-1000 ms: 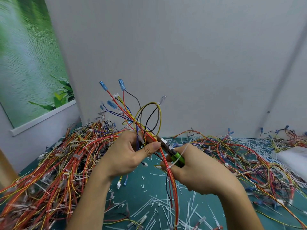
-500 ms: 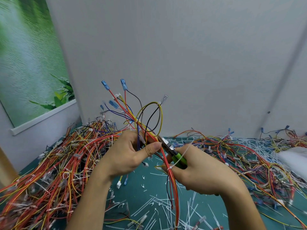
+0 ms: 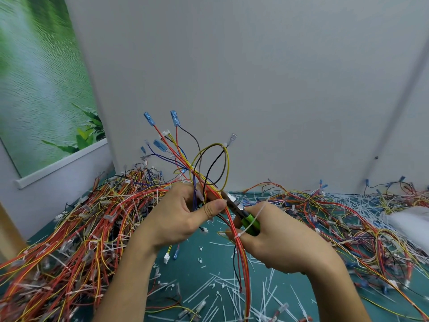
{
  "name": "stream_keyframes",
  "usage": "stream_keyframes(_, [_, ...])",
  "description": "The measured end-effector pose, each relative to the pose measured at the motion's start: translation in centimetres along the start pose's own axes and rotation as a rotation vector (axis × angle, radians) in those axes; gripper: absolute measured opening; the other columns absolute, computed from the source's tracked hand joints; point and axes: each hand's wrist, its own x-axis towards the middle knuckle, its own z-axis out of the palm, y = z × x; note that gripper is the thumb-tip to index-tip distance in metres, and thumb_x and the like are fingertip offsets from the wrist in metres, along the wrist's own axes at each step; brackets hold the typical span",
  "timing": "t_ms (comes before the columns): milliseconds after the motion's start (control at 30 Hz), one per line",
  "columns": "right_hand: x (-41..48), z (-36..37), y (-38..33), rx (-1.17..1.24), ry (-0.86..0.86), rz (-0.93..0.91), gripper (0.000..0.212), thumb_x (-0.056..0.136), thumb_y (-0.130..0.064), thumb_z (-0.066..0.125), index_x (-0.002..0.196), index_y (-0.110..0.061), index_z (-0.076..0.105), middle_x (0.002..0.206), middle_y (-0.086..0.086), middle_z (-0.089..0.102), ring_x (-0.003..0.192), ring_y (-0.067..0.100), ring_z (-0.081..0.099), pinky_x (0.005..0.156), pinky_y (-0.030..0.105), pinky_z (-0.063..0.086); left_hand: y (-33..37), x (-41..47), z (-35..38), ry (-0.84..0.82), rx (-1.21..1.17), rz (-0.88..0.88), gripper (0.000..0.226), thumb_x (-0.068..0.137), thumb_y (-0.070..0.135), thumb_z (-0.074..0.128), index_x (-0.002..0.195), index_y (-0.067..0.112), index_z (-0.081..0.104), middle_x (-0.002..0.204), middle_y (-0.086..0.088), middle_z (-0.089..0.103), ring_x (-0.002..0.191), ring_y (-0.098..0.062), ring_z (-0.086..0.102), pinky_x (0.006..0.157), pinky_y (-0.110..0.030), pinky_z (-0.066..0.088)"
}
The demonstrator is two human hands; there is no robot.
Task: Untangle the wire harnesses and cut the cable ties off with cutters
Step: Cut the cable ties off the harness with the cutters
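Nearest, below the cutters [image 3: 249, 220], the teal worktop [image 3: 197, 259] is littered with cut tie ends [image 3: 220, 293]. The right hand [image 3: 278, 245] has its fingers wrapped round the cutters' green handles, with the steel nose pointing up and left. Whether the blades are apart or together cannot be told. Just left of the nose, the left hand [image 3: 176, 219] pinches the harness [image 3: 210, 182] between thumb and fingers, holding it raised off the worktop. Its red, yellow and black wires hang down past the cutters to the worktop. Above the cutters they fan upward and end in blue terminals [image 3: 174, 118]. A white cable tie [image 3: 236, 235] rings the hanging wires just below the cutters, beside the right thumb, and its loose tail crosses the green handles.

The harness looks light and limp. Its thin wires will sag, spring and snag on one another, so it wants holding close on either side of a tie, where the bundle is tight, rather than by a loose end. The tie is likely stiff, slick plastic. The blades should bite its band alone, since the insulation beside it would nick easily.

Left of the cutters lies a deep heap of harnesses [image 3: 92, 224], and right of them a second heap [image 3: 348, 219] spreads out. Beyond rise a pale wall [image 3: 255, 77] and, far left, a green poster [image 3: 39, 89].
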Motion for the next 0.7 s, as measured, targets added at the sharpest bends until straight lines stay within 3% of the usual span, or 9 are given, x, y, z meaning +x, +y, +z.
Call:
stream_keyframes(167, [-0.35, -0.4, 0.01, 0.003, -0.044, -0.007, 0.022, 0.097, -0.038, 0.061, 0.077, -0.028, 0.056, 0.057, -0.005, 0.049, 0.049, 0.013, 0.047, 0.046, 0.025, 0.04, 0.05, 0.01, 0.11, -0.012, 0.001, -0.012, 0.014, 0.084, 0.056, 0.065, 0.076, 0.047, 0.072, 0.074, 0.02, 0.072, 0.074, -0.002, 0.07, 0.067, -0.014, 0.052])
stream_keyframes(400, [-0.72, -0.92, 0.41, 0.006, -0.088, 0.023, 0.008, 0.093, -0.029, 0.057, 0.086, -0.033, 0.057, 0.056, -0.005, 0.048, 0.045, 0.012, 0.044, 0.043, 0.023, 0.039, 0.54, 0.03, 0.61, -0.027, 0.04, -0.013, 0.018, 0.086, 0.045, 0.066, 0.07, 0.053, 0.068, 0.064, 0.029, 0.064, 0.061, 0.01, 0.059, 0.061, -0.003, 0.041])
stream_keyframes(500, [-0.62, -0.81, 0.34, -0.008, -0.064, 0.023, 0.005, 0.094, -0.031, 0.058, 0.089, -0.031, 0.06, 0.053, -0.005, 0.048, 0.042, 0.011, 0.045, 0.037, 0.021, 0.039, 0.51, -0.01, 0.58, -0.032, 0.034, -0.019, 0.018, 0.086, 0.046, 0.067, 0.069, 0.051, 0.069, 0.067, 0.027, 0.066, 0.064, 0.008, 0.061, 0.062, -0.005, 0.043])
stream_keyframes(700, [-0.22, -0.49, 0.13, -0.036, -0.023, -0.003, 0.016, 0.096, -0.034, 0.06, 0.087, -0.021, 0.064, 0.055, -0.003, 0.049, 0.041, 0.009, 0.042, 0.041, 0.024, 0.041, 0.17, -0.03, 0.35, -0.009, -0.009, -0.021, 0.016, 0.086, 0.044, 0.069, 0.071, 0.038, 0.072, 0.074, 0.019, 0.072, 0.072, 0.0, 0.069, 0.063, -0.009, 0.049])
